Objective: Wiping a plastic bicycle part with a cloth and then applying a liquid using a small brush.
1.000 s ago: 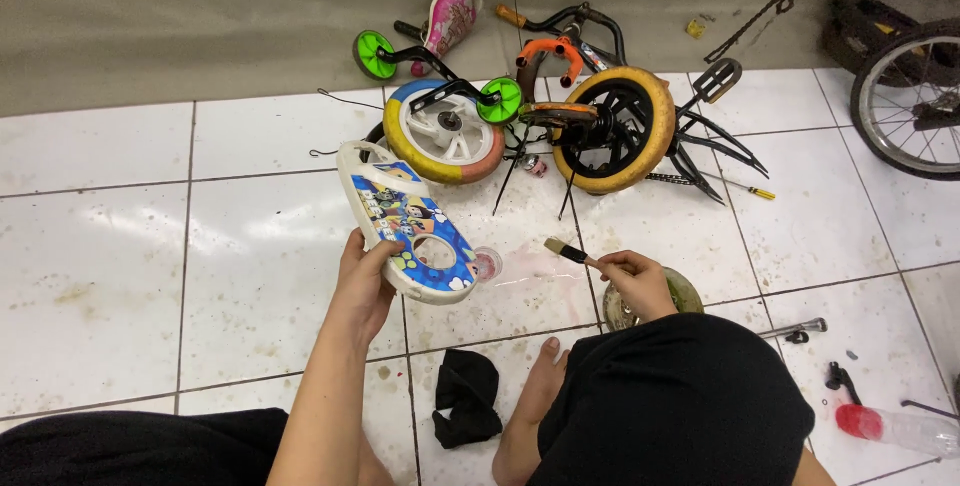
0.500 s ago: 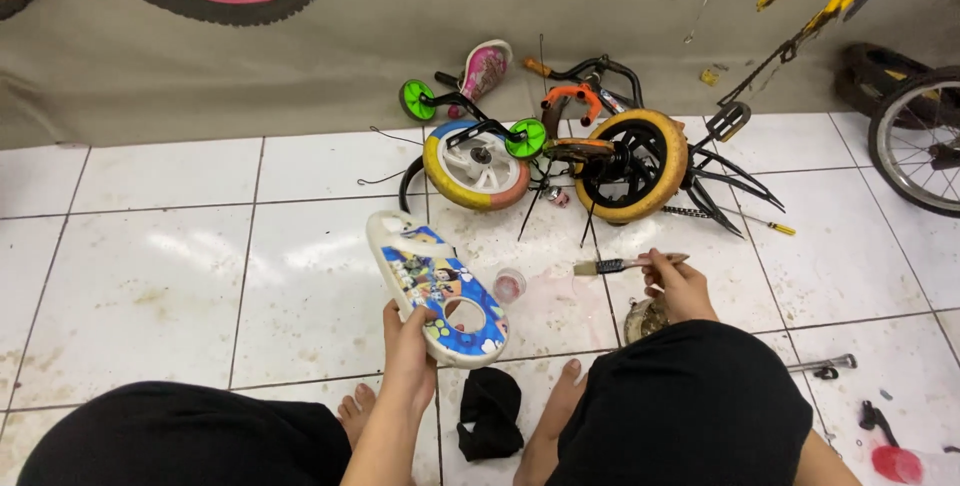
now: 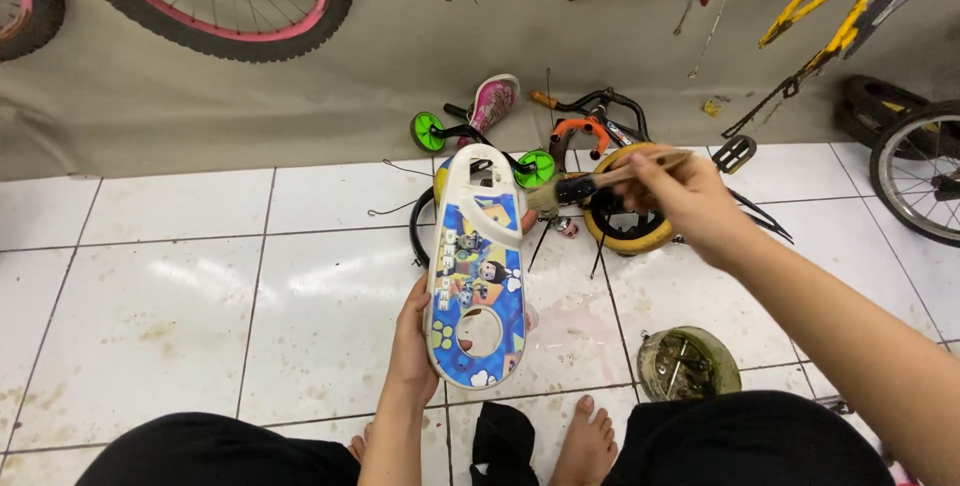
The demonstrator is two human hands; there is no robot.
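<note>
Bright, even overhead light, soft glare on the white floor tiles (image 3: 150,286), sharp focus, slight wide-angle bending at edges.

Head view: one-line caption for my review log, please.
Left hand holds up a decorated plastic chain guard while the right hand brings a paintbrush to its upper end, above the tiled floor.

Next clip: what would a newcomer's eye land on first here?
The white and blue cartoon-printed chain guard, held upright at centre by the left hand. The right hand holds a brush whose bristles sit at the guard's upper right edge. Behind them, small bike parts lie on the white tiled floor by the wall, and a greenish bowl sits lower right.
</note>
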